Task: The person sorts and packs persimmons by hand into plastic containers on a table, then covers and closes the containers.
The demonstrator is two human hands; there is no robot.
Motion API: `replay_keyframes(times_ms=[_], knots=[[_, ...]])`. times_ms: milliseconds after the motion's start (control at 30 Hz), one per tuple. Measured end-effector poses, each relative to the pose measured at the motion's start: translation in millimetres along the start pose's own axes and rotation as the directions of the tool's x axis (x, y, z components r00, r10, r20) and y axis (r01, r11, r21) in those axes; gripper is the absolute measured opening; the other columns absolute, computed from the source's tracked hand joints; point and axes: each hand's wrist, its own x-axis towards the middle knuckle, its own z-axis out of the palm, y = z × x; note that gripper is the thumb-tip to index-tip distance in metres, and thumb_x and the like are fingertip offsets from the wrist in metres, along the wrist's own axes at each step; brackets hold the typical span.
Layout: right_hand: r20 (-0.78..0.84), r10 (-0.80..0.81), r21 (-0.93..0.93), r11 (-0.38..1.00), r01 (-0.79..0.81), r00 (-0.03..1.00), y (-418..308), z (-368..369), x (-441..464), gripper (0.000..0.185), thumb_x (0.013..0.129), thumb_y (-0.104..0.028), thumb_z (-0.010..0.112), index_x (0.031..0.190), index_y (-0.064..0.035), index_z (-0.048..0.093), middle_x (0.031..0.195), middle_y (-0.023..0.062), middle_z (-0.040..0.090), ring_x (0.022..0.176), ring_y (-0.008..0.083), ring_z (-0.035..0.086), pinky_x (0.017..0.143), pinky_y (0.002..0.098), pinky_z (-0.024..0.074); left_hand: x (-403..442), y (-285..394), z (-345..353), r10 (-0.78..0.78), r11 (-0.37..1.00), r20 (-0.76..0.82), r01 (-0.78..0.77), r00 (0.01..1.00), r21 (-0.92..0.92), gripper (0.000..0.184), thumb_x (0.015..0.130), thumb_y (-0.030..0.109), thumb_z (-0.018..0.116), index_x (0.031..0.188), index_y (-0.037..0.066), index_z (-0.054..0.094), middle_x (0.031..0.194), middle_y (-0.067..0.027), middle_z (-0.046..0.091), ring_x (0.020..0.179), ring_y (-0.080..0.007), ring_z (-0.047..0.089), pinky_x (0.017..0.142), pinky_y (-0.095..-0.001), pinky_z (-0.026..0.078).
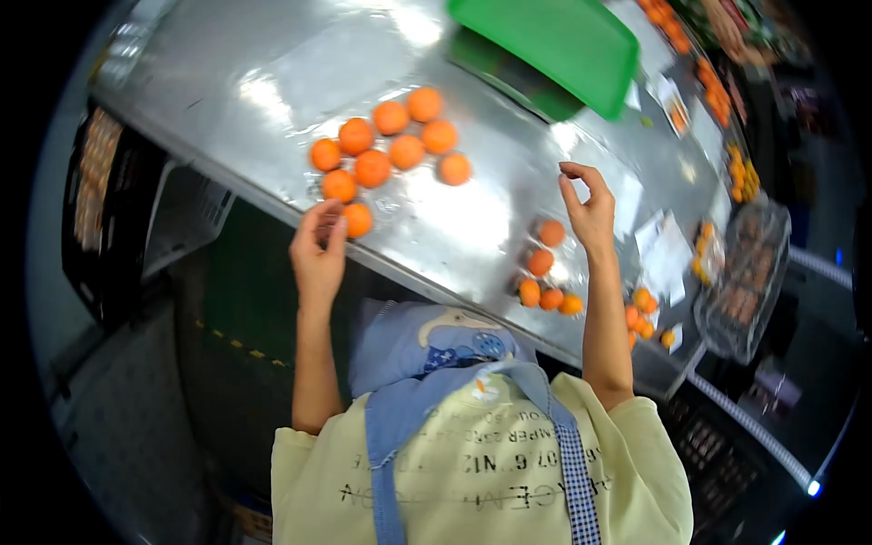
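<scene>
Several oranges (371, 169) form a loose group on the metal table. My left hand (320, 241) is at the table's near edge, its fingers curved and apart from the thumb, with nothing visible between them. Right beside its thumb lies the nearest orange (357, 220); whether they touch is unclear. Over the table at the right, my right hand (589, 209) is raised with curled fingers, a small gap between thumb and index finger, and nothing visible in it. A smaller group of orange fruits (540, 263) lies to its lower left.
A green tray (563, 45) stands at the far side. White papers (663, 250), more small fruits (642, 309) and a clear plastic container (747, 282) are at the right. A black crate (100, 209) stands beyond the table's left edge. Another person's hand (727, 32) shows at the upper right.
</scene>
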Motion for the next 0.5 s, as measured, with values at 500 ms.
replay_keyframes(times_ms=[500], knots=[[-0.018,0.058,-0.269,0.961,-0.061,0.998,27,-20,-93,0.035,0.072,-0.024,0.075,0.101,-0.0052,0.065,0.099,0.0116,0.065,0.094,0.0272,0.059,0.085,0.0392,0.0453,-44,46,95,0.094,0.992,0.421,-0.122,0.902,0.040,0.020,0.088,0.005,0.058,0.108,0.002,0.061,0.099,-0.0045,0.064,0.088,-0.0112,0.059,0.076,-0.0248,0.047]])
